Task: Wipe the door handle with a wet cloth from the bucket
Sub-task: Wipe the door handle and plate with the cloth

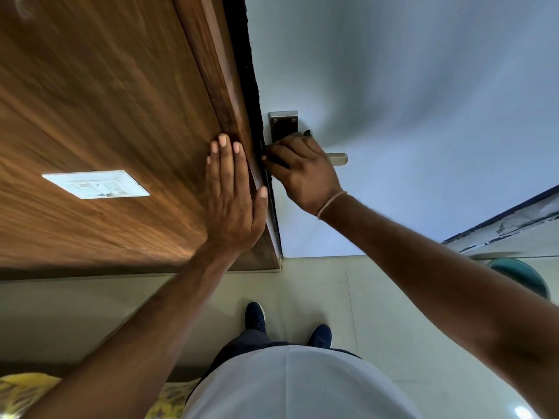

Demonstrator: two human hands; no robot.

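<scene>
A metal door handle [339, 159] with a rectangular backplate [283, 125] sits on the pale white door [408, 101]. My right hand [302, 172] covers the lever near its pivot, closed around a dark cloth [276, 161]. Only small dark bits of the cloth show under the fingers and at the knuckles. The lever's free end sticks out to the right of the hand. My left hand [231, 195] lies flat with fingers together on the brown wooden panel [106, 101], at the door's edge, holding nothing. A teal bucket [521, 275] stands on the floor at the right, partly behind my right forearm.
A white switch plate [96, 184] is set in the wooden panel to the left. Pale floor tiles [302, 285] lie below, with my two dark shoes on them. Yellow patterned fabric [21, 388] shows at the bottom left. A dark-edged frame [499, 225] runs at the right.
</scene>
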